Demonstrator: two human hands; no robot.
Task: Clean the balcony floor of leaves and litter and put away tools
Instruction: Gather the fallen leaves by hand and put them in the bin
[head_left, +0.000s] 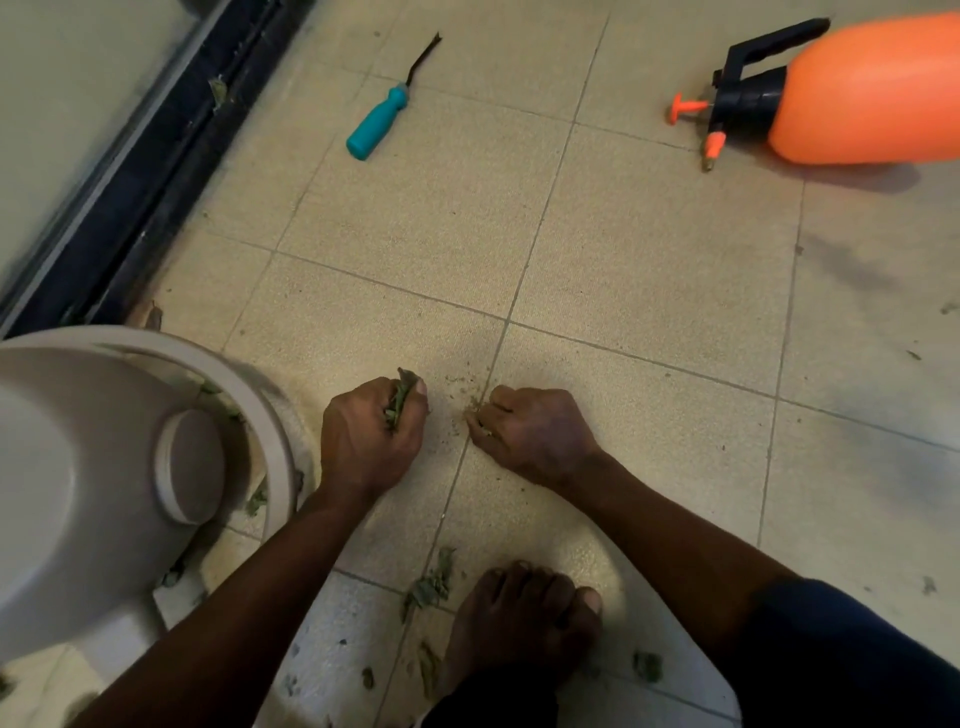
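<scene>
My left hand (371, 434) is low over the tiled floor (649, 270), its fingers curled round a small bunch of green leaves (401, 397). Right beside it my right hand (535, 431) pinches fine leaf crumbs (477, 410) off a grout line. More torn leaves (431, 582) lie near my bare foot (519, 618). A teal-handled weeding tool (382, 117) lies on the tiles further off. An orange pressure sprayer (862, 88) with a black pump head lies on its side at the top right.
A white plastic bin (260, 395) with a swing lid stands at the left, a few leaves inside it. A dark sliding-door track (156, 171) runs along the left edge. Small leaf scraps (647, 667) dot the tiles at the bottom and far right.
</scene>
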